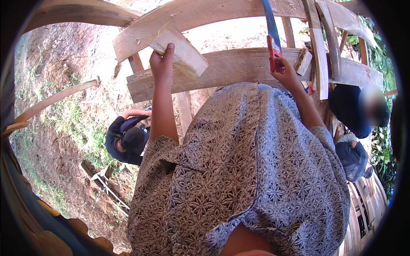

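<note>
In the head view, the left hand [162, 62] is clamped on the near end of a wood block [183, 52] in the upper middle of the frame, thumb on top. The block lies slantwise in view over two long planks, the upper plank [209, 13] and the lower plank [232, 67]; whether it rests on either is hard to tell from above. Right of centre, near the top, the right hand [286, 74] is closed around the red handle of a saw [272, 29], its blade running to the upper edge. A small wood piece [303, 62] sits just right of that hand. One person [128, 141] crouches at left-centre.
</note>
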### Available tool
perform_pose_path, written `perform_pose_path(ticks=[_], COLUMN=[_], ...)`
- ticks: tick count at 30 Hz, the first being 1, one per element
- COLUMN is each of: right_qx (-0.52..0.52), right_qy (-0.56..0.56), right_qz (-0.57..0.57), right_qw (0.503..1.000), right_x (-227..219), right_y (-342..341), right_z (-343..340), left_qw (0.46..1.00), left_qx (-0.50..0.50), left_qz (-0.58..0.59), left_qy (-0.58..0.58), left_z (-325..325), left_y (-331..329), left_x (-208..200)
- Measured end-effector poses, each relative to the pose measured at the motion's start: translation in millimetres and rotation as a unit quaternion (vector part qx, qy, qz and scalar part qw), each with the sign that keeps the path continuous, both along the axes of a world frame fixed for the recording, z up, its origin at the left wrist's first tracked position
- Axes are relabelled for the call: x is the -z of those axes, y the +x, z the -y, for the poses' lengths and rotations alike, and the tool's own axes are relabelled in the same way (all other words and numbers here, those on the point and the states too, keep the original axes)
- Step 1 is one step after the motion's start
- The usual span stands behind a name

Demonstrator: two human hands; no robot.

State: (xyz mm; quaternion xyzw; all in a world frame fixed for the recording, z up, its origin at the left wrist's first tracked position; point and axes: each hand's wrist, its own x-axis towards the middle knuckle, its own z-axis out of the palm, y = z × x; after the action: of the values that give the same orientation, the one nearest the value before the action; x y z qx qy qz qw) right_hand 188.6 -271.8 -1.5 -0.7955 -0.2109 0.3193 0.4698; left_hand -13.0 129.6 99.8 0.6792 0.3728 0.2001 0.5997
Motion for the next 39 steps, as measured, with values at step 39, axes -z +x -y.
perform_pose_path(ticks=[39], right_qx=[-0.192], right_qy=[-0.015], right_qz=[-0.023], right_qw=[0.981], right_x=[20], right_y=[-8], right_z=[-53], left_qw=[0.797], left_qx=[-0.447], left_qz=[0.274], left_qy=[-0.3], left_z=[-53], left_y=[-50], left_x=[106])
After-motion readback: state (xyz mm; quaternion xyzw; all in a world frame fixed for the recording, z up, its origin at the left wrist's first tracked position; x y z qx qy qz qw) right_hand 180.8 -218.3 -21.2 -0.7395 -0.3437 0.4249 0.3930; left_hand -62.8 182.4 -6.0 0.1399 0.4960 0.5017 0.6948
